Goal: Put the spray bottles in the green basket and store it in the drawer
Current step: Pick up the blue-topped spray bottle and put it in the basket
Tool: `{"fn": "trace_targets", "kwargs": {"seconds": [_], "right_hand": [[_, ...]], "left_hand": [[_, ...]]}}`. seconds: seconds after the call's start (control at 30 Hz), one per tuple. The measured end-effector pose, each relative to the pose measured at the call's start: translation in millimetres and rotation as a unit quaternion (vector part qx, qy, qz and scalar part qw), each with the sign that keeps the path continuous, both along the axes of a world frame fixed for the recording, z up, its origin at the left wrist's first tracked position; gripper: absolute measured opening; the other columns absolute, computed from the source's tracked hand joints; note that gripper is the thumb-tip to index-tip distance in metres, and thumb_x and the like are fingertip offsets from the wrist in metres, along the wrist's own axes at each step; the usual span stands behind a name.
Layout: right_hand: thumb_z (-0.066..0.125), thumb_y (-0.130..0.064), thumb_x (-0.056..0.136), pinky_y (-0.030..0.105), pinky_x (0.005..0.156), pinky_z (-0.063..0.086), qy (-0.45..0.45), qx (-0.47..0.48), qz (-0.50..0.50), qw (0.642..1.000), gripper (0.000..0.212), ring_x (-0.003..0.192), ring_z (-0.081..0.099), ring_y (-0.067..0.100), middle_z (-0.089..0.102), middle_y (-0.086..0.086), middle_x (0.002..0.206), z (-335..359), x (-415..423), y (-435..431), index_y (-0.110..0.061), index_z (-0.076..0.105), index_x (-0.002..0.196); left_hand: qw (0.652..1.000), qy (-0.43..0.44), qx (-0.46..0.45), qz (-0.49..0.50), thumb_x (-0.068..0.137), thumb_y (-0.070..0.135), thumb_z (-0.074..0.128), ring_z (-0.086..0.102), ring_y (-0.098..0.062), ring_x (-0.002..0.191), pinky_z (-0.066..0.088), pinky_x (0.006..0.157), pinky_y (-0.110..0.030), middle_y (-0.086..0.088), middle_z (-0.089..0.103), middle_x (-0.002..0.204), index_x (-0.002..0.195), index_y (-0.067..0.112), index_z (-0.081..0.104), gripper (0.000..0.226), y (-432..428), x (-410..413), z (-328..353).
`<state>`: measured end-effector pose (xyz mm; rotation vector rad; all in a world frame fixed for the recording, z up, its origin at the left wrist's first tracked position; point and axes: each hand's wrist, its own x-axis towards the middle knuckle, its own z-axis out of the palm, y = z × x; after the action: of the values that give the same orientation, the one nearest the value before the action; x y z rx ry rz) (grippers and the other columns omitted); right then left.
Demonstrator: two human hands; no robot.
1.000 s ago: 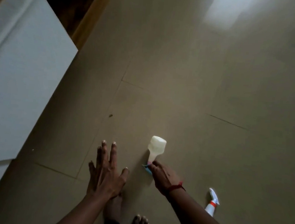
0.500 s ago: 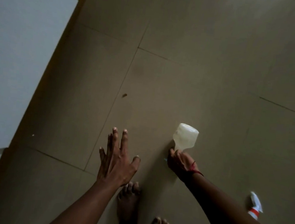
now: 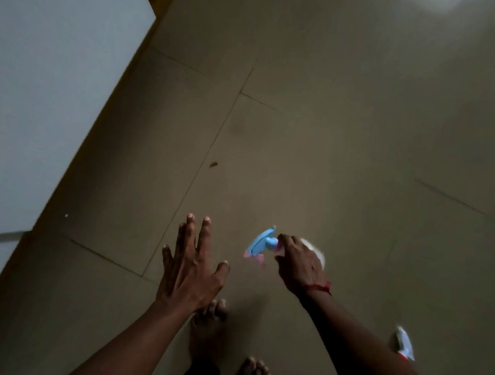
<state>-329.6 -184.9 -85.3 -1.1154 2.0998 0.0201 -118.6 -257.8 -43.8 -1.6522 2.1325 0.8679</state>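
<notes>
no text, label, brand, number or sign can be read: the pale plastic spray bottle with a blue trigger head (image 3: 260, 245) and the white spray bottle with a red collar (image 3: 404, 347) are both blurred and dimly lit.

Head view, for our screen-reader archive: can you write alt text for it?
A person's right hand grips a spray bottle with a blue trigger head above a tiled floor, the left hand spread open beside it. A second spray bottle, white with a red collar, shows at lower right; bare feet below.
</notes>
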Motion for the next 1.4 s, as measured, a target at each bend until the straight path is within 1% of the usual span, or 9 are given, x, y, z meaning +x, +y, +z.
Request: {"fn": "trace_targets", "kwargs": {"seconds": [0.1, 0.23, 0.47, 0.67, 0.83, 1.07, 1.23, 1.3, 1.4], "right_hand": [[0.071, -0.026, 0.079, 0.031, 0.069, 0.045, -0.067, -0.033, -0.165, 0.983, 0.036, 0.088, 0.066, 0.027, 0.073, -0.003, 0.102, 47, 7, 9, -0.024, 0.061, 0.113], [0.077, -0.025, 0.075, 0.028, 0.065, 0.046, -0.141, -0.091, -0.317, 0.933, 0.026, 0.078, 0.067, 0.021, 0.074, -0.005, 0.089, 120, 13, 15, -0.028, 0.068, 0.099], [0.077, -0.015, 0.077, 0.033, 0.065, 0.051, -0.249, -0.154, -0.377, 0.879, 0.034, 0.079, 0.067, 0.023, 0.074, 0.004, 0.096, 265, 31, 16, -0.022, 0.069, 0.110], [0.073, -0.013, 0.080, 0.030, 0.056, 0.047, -0.300, -0.174, -0.309, 0.885, 0.023, 0.066, 0.064, 0.016, 0.074, 0.008, 0.093, 380, 73, 1, -0.019, 0.069, 0.102], [0.073, -0.018, 0.081, 0.023, 0.052, 0.049, -0.317, -0.181, -0.213, 0.906, 0.020, 0.069, 0.068, 0.014, 0.076, 0.000, 0.092, 453, 154, -28, -0.025, 0.070, 0.100], [0.077, -0.014, 0.079, 0.020, 0.050, 0.055, -0.347, -0.186, -0.028, 0.919, 0.029, 0.072, 0.069, 0.010, 0.071, -0.004, 0.096, 503, 338, -80, -0.032, 0.064, 0.098], [0.076, -0.009, 0.080, 0.031, 0.056, 0.060, -0.348, -0.206, 0.083, 0.911, 0.027, 0.077, 0.069, 0.023, 0.075, -0.008, 0.085, 512, 485, -110, -0.030, 0.067, 0.094], [0.076, -0.008, 0.079, 0.045, 0.064, 0.060, -0.340, -0.216, 0.108, 0.909, 0.024, 0.073, 0.068, 0.026, 0.074, -0.002, 0.085, 512, 542, -123, -0.027, 0.069, 0.092], [0.077, -0.015, 0.079, 0.049, 0.070, 0.059, -0.333, -0.216, 0.122, 0.910, 0.016, 0.063, 0.070, 0.025, 0.072, 0.000, 0.083, 508, 613, -143, -0.026, 0.072, 0.090]], "left_hand": [[1.000, -0.001, -0.012, 0.016, 0.083, 0.055, 0.048, -0.002, -0.022, 0.151, 0.013, 0.117, -0.057, -0.006, -0.007, 0.165, 0.154, 0.028, -0.006, 0.093, -4, -3, 46], [0.999, 0.005, -0.025, 0.020, 0.086, 0.051, 0.048, 0.008, -0.026, 0.149, 0.016, 0.119, -0.053, -0.012, 0.010, 0.163, 0.154, 0.021, 0.008, 0.084, -8, -5, 115], [0.995, 0.025, -0.083, 0.047, 0.084, 0.042, 0.052, 0.025, -0.031, 0.142, 0.035, 0.109, -0.046, -0.017, 0.027, 0.155, 0.147, 0.014, 0.028, 0.074, -8, 23, 242], [0.978, 0.109, -0.088, 0.154, 0.081, 0.039, 0.060, 0.033, -0.030, 0.138, 0.037, 0.107, -0.042, -0.013, 0.036, 0.151, 0.146, 0.020, 0.031, 0.074, -3, 80, 342], [0.927, 0.195, -0.118, 0.297, 0.080, 0.041, 0.058, 0.057, -0.022, 0.114, 0.049, 0.092, -0.037, -0.005, 0.057, 0.129, 0.132, 0.024, 0.049, 0.056, 1, 159, 411], [0.901, 0.138, -0.148, 0.385, 0.089, 0.033, 0.054, 0.060, -0.021, 0.109, 0.047, 0.089, -0.031, -0.005, 0.064, 0.123, 0.125, 0.018, 0.058, 0.040, 18, 322, 427], [0.867, 0.125, -0.161, 0.455, 0.090, 0.027, 0.057, 0.061, -0.019, 0.109, 0.049, 0.093, -0.035, -0.003, 0.062, 0.124, 0.129, 0.021, 0.054, 0.040, 38, 446, 411], [0.853, 0.113, -0.159, 0.484, 0.089, 0.026, 0.057, 0.061, -0.020, 0.109, 0.049, 0.092, -0.035, -0.003, 0.062, 0.124, 0.129, 0.021, 0.054, 0.040, 43, 494, 408], [0.832, 0.094, -0.148, 0.526, 0.087, 0.025, 0.057, 0.059, -0.023, 0.112, 0.045, 0.092, -0.033, -0.005, 0.063, 0.125, 0.126, 0.019, 0.054, 0.040, 49, 554, 403]]}}
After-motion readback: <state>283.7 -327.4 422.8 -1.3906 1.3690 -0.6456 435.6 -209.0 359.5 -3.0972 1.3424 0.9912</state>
